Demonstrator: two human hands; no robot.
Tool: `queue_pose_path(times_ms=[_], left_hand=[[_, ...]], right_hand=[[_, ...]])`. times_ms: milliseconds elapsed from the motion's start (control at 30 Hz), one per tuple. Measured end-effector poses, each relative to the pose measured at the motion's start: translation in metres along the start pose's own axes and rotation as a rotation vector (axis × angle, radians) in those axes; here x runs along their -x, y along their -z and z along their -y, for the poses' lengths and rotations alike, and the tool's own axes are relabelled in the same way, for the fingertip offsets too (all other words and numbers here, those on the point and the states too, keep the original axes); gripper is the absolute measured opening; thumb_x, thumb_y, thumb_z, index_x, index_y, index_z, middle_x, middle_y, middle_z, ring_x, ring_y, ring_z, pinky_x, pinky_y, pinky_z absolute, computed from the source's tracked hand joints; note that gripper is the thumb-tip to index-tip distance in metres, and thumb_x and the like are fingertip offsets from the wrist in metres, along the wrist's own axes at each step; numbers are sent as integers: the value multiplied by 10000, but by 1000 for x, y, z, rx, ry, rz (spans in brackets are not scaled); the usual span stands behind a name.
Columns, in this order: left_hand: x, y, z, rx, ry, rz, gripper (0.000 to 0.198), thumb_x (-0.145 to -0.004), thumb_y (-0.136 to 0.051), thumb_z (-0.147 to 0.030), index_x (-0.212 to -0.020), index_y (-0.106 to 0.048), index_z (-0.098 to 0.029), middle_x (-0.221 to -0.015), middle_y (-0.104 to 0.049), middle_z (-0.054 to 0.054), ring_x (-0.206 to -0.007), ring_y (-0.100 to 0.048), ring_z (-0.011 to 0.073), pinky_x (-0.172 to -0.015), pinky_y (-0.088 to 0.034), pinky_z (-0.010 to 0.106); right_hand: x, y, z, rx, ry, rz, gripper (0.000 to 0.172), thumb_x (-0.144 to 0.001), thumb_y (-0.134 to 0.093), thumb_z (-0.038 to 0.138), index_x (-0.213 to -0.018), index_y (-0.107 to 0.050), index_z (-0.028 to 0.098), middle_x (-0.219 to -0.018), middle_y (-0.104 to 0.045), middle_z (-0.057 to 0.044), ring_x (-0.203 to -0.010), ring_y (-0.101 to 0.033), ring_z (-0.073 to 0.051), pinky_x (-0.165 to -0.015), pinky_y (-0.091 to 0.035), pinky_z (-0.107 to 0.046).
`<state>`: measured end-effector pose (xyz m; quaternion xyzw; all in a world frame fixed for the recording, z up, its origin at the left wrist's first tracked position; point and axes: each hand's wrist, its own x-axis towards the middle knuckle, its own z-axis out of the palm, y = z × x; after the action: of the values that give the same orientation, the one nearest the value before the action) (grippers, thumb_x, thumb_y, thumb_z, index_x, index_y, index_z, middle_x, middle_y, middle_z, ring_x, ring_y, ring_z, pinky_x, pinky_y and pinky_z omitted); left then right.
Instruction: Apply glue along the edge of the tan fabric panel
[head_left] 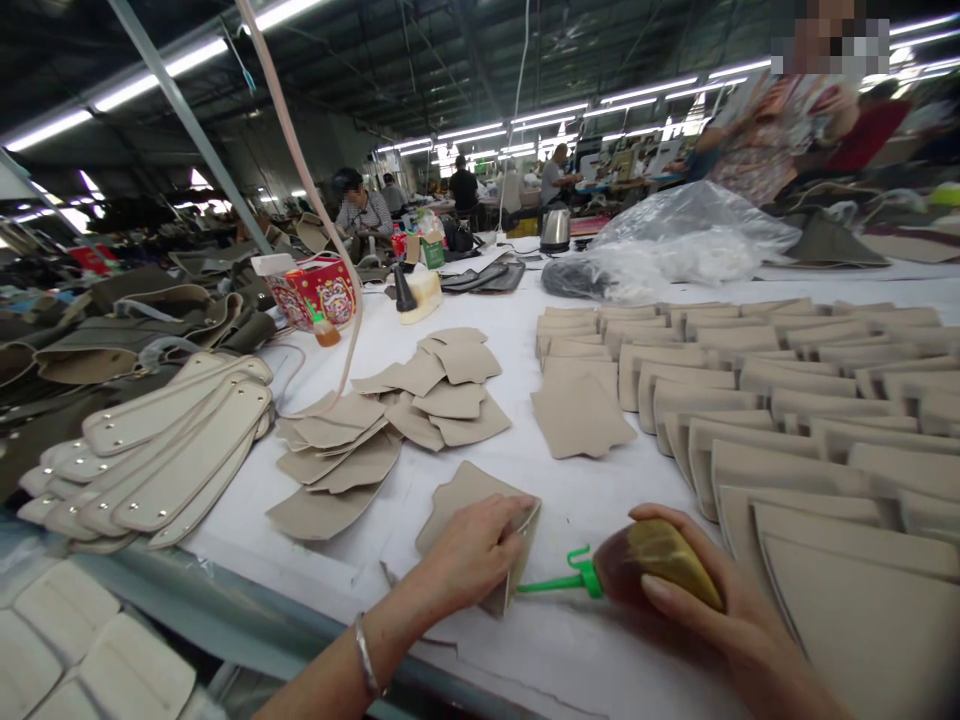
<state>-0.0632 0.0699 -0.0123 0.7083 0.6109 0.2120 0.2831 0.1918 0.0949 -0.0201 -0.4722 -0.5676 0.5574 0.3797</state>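
My right hand [709, 590] is wrapped round a glue bottle [652, 562] of amber liquid, tipped on its side. Its long green nozzle points left and its tip is at the edge of a beige leather piece [457, 492]. My left hand [480, 545] presses on that piece, fingers bent over its right side, where an edge is folded up. What the left fingertips pinch is partly hidden. Just beyond lies a loose pile of similar beige pieces [450, 400], and one more piece [581, 415] lies flat to its right.
Rows of folded beige pieces [795, 410] stand across the right side. Cream straps with metal studs [187, 450] are stacked at left. A red patterned box [322, 290], a second glue bottle [325, 330], a hanging hose [300, 170], plastic sheeting [690, 235] and a kettle [556, 230] are farther back. Several people work beyond.
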Motion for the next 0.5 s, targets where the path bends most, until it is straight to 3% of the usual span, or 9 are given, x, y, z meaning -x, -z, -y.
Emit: queue_pose_path(times_ms=[100, 200, 267, 367, 433, 500], left_hand=[[1, 2, -3, 70, 75, 6, 498, -800, -447, -170, -1276, -591, -209, -948, -678, 19, -848, -614, 194, -825, -472, 293], [6, 7, -5, 155, 157, -10, 427, -844, -472, -272, -1245, -605, -208, -839, -642, 3, -681, -577, 167, -709, -473, 274], [10, 12, -2, 75, 181, -127, 404, -872, -468, -326, -1229, -606, -196, -930, -631, 33, -749, -581, 175, -751, -464, 283], [16, 22, 9, -234, 298, -325, 452, -884, -463, -335, -1293, -530, -155, -1111, -578, 107, -1005, -558, 242, -878, -421, 332], [19, 27, 17, -373, 418, -306, 461, -864, -488, -331, -1283, -504, -140, -1125, -569, 129, -1042, -550, 269, -872, -409, 349], [20, 31, 24, -365, 503, -225, 394, -814, -543, -328, -1172, -540, -163, -1019, -609, 97, -939, -585, 258, -787, -415, 327]], right_hand=[[-2, 5, -3, -374, -172, -76, 562, -707, -755, 491, -1193, -593, 260, -1101, -695, -58, -983, -653, -306, -793, -567, -379], [-8, 13, -9, -729, -346, -175, 492, -654, -782, 440, -1096, -696, 240, -1219, -664, -74, -1063, -635, -327, -753, -596, -371], [-11, 16, -9, -877, -414, -221, 411, -662, -767, 403, -1037, -735, 240, -1243, -654, -61, -1040, -651, -315, -710, -608, -344], [-10, 19, -6, -1012, -432, -256, 307, -742, -698, 386, -1010, -755, 248, -1265, -640, -38, -1035, -658, -294, -705, -613, -325], [-9, 21, -6, -1062, -449, -271, 281, -786, -649, 391, -1006, -759, 255, -1263, -640, -36, -1054, -651, -297, -697, -617, -327], [-9, 25, -11, -1101, -457, -284, 285, -815, -611, 417, -1003, -762, 265, -1261, -640, -35, -1067, -644, -305, -688, -622, -339]])
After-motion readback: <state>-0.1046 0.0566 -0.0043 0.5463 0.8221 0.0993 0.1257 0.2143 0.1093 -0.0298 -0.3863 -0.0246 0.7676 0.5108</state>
